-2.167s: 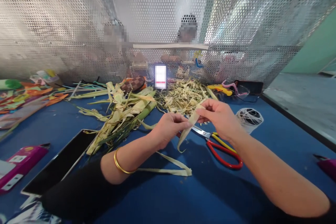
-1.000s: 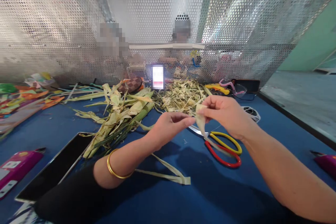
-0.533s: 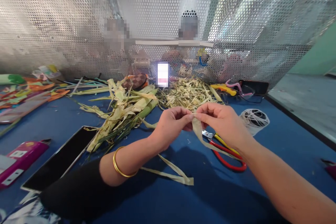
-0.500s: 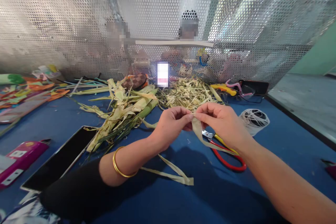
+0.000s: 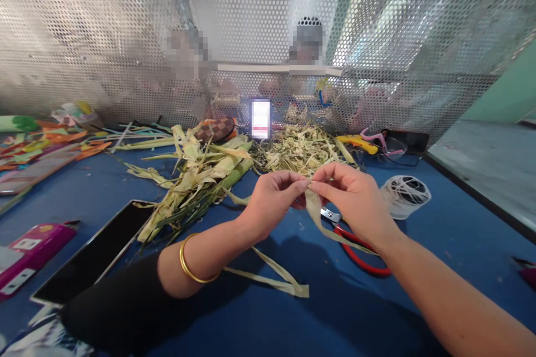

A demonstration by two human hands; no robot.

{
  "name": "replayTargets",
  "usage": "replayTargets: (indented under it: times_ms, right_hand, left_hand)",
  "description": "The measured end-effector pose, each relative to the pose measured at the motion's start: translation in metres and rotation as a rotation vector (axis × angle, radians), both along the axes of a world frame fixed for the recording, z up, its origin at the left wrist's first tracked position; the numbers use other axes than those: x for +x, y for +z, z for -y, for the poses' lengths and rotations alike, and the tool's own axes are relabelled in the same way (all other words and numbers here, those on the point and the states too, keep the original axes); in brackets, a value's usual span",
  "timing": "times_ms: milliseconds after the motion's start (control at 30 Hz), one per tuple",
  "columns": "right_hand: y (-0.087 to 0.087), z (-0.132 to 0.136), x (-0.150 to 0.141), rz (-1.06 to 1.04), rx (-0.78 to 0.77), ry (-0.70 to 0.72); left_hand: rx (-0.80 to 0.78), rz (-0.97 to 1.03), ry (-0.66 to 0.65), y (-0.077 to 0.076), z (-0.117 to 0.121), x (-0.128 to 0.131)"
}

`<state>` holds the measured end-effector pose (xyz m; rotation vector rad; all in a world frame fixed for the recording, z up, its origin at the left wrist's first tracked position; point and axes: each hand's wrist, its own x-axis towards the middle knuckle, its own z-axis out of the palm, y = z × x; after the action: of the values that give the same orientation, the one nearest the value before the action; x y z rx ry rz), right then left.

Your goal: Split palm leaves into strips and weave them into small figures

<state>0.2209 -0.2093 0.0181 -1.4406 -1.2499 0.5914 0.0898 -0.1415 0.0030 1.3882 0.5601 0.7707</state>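
My left hand (image 5: 273, 201) and my right hand (image 5: 350, 196) meet thumb to thumb above the blue table, both closed in a pinch. Between the fingertips they grip a pale corn husk strip (image 5: 314, 215), whose loose end hangs down and trails right, under my right wrist. The exact pinched spot is hidden by the fingers. Below my right hand lie scissors with red handles (image 5: 363, 262), partly covered by the strip and the hand. Another pale forked strip (image 5: 288, 284) rests on the table under my left forearm.
A heap of corn husks (image 5: 209, 178) lies left of centre, with shredded husk (image 5: 299, 148) behind my hands. White twine (image 5: 405, 196) stands at right. A black flat tablet-like thing (image 5: 94, 256) and a magenta case (image 5: 39, 254) lie at left. A perforated metal panel (image 5: 259, 17) closes the back.
Both hands hold nearly the same place and pinch. My right hand has shifted slightly, now covering the yellow part of the scissors handle that showed before.
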Motion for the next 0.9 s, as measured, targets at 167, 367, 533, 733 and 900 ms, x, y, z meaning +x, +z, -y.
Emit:
replayTargets:
  times_ms: [167,367,533,733,900]
  right_hand:
    - [-0.002,0.000,-0.001,-0.014,0.032,-0.025]
    - [-0.007,-0.002,-0.004,-0.165,0.047,-0.017]
    - [-0.012,-0.004,-0.006,-0.214,0.047,-0.039]
    - [-0.012,-0.002,-0.002,-0.066,0.038,-0.072]
    - [-0.012,-0.003,-0.003,-0.024,0.057,-0.044]
  left_hand:
    - [0.026,0.040,0.022,-0.001,0.001,0.000]
    - [0.011,0.062,0.025,0.000,0.002,0.000]
    - [-0.023,0.047,0.026,0.000,0.001,0.000]
    - [-0.002,0.013,0.019,-0.002,-0.002,0.000]
    - [0.062,0.016,0.085,-0.003,0.001,0.001]
